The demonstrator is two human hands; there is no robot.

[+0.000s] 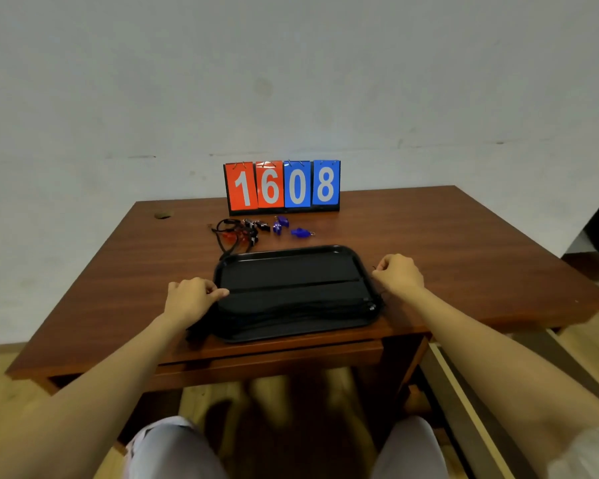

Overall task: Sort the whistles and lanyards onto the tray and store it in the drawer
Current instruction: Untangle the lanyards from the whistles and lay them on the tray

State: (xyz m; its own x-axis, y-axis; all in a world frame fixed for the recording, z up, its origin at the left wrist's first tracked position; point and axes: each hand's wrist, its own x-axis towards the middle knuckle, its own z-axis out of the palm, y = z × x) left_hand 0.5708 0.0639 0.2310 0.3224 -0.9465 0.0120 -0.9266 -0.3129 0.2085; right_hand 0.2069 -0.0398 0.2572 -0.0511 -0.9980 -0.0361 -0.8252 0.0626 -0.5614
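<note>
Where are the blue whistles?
In the head view, the blue whistles lie on the table, between the tray and the scoreboard, right of the tangled lanyards.

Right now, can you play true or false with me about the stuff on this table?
1. The scoreboard shows 1608. True.
2. The blue whistles are lying on the tray. False: they lie on the table, behind the tray.
3. The left hand and the right hand each pinch an end of a black lanyard stretched across the tray. True.
4. The tray is red. False: it is black.
5. The scoreboard stands between the person and the tray. False: it stands at the far side of the table, beyond the whistles.
</note>
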